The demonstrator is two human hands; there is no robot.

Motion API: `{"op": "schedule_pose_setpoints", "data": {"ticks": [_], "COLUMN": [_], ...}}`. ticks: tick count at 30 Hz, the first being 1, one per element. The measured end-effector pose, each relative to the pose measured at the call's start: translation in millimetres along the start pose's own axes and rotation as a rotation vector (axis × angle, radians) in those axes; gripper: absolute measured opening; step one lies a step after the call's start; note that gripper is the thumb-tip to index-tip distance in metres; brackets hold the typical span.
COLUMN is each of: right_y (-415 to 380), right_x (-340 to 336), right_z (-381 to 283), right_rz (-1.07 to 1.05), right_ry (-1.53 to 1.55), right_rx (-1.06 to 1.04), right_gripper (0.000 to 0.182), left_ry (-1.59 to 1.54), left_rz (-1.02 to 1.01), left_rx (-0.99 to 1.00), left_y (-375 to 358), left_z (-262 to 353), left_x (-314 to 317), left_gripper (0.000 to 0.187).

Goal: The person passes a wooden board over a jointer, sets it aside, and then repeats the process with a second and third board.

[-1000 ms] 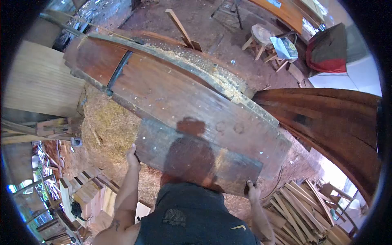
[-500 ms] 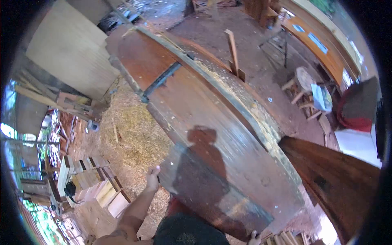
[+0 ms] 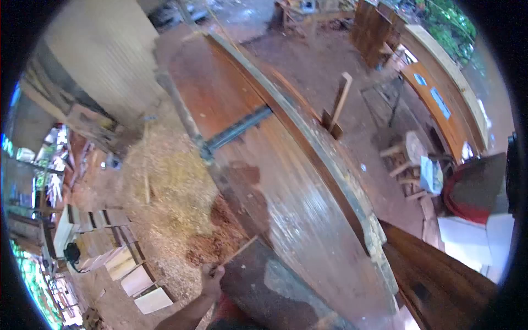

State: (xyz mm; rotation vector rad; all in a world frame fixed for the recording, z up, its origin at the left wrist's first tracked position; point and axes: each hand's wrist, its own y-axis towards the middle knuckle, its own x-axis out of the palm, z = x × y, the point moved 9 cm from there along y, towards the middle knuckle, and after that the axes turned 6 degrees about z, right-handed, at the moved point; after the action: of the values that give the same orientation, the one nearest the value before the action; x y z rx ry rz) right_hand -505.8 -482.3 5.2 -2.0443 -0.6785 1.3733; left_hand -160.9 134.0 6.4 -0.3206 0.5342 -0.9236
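Observation:
A dark wooden board [image 3: 258, 278] lies along the near edge of the long wooden workbench [image 3: 308, 192], its far end sticking out past the bench's side. My left hand [image 3: 212, 280] is closed on the board's left edge near that end, with the thumb showing at the corner. My right hand is outside the picture. A dark metal strip [image 3: 239, 131] crosses the bench top beyond the board, and a raised rail [image 3: 308, 140] runs down the far side. My shadow falls across the board and bench.
Wood shavings [image 3: 165, 181] cover the ground left of the bench. Pale wooden blocks [image 3: 124, 267] lie in rows at lower left. A broad dark plank [image 3: 434, 272] extends from the bench's right side. Stools [image 3: 407, 154] and an orange-brown plank [image 3: 440, 107] stand at right.
The board has shifted toward me, its far end now lower and angled out from the bench, with my left hand moving along. My right hand has left the picture. The camera view has turned.

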Motion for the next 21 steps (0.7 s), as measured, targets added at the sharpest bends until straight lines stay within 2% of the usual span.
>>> {"op": "schedule_pose_setpoints", "data": {"ticks": [3,5,6,7,9,10,11,12,13,14,17,18,21], "right_y": [-0.4,-3.5,-9.3,-12.5,-11.7,-19.2,-30.5,-26.4,-16.6,-30.4,-31.7,-28.4,-25.6], "right_x": [-17.6,-32.5,-41.0,-50.3,-65.2,-60.0,-60.1,-58.4,-62.8,-66.4,-66.1,-65.7,-59.2], "right_z": [16.9,35.7,48.2,62.6,95.9,86.5,87.3,91.2,114.2,104.8,85.8,92.5,96.7], "right_rz": [0.031,0.034,0.034,0.026,-0.006,-0.017,0.074,0.146,0.119,0.126,0.193,0.192,0.143], "right_ry": [0.060,0.116,0.150,0.203,0.299,0.336,0.453,0.510,0.431,0.383,0.222,0.187,0.211], "right_rx": [0.041,0.063,0.077,0.083,0.082,0.081,0.162,0.136,0.105,0.094,-0.026,-0.025,0.037], "right_gripper": [0.042,0.037,0.035,0.032,0.029,0.027,0.029,0.026,0.026,0.028,0.030,0.031,0.034], "left_ry": [-0.124,-0.044,-0.059,0.074,-0.036,0.052,0.133,0.111,0.088,0.041,0.027,-0.021,-0.090], "left_rz": [-0.014,-0.072,-0.068,-0.075,-0.087,-0.082,-0.073,-0.097,-0.114,-0.110,-0.221,-0.217,-0.151], "left_rx": [0.020,-0.050,-0.041,0.005,-0.077,-0.040,0.010,0.012,0.019,-0.048,-0.049,-0.105,-0.165], "left_y": [-2.8,-6.9,-4.1,-5.6,-1.2,-1.9,-0.6,2.2,4.6,4.8,6.8,-2.2,7.9], "left_z": [6.1,21.7,19.0,19.4,-19.6,-10.4,1.9,-3.1,-6.0,-7.1,-1.6,11.0,-2.2], "left_x": [5.9,8.6,8.2,4.6,-11.8,-11.5,-10.8,-11.7,-12.5,-12.8,-7.6,4.8,0.0], "left_gripper": [0.037,0.034,0.035,0.036,0.035,0.032,0.030,0.028,0.027,0.024,0.025,0.027,0.028]}}
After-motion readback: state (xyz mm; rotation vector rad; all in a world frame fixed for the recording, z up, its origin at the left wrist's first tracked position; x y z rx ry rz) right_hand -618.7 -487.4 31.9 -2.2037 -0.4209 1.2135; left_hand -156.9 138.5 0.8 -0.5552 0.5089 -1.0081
